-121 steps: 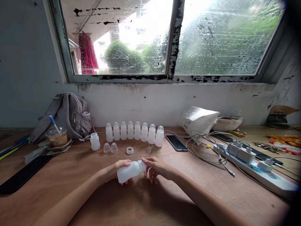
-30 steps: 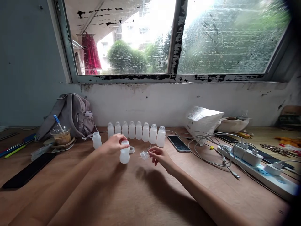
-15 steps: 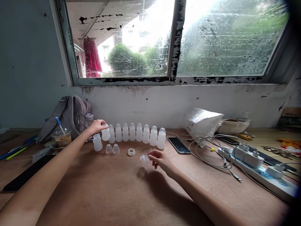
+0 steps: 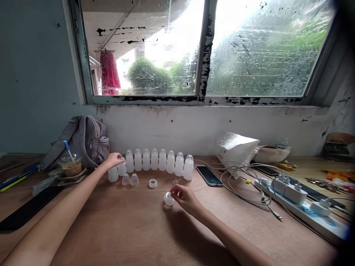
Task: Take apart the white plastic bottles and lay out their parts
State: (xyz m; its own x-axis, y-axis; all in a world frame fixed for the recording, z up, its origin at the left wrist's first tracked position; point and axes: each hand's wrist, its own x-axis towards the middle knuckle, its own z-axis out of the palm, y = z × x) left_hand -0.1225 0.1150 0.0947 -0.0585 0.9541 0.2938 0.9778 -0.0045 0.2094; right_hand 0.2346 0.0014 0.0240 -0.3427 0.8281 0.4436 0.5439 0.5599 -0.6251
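My left hand has its fingers on the top of a frosted baby bottle, which stands upright near the left end of a curved row of similar bottles. Left of it is another bottle, its top partly behind the hand. My right hand pinches a clear flanged piece like a bottle nipple, low over the table. Between the hands lie two clear domed caps and a white collar ring. A small clear piece sits just beyond my right fingers.
A phone, tangled white cables and a power strip occupy the right side, with a white bag behind. On the left are a drink cup, a grey backpack and a black slab.
My left hand has lowered the bottle leftward, beside the leftmost one, leaving a gap to the row. My right hand has come slightly nearer and lower, turning the clear piece. The view has tilted up slightly.
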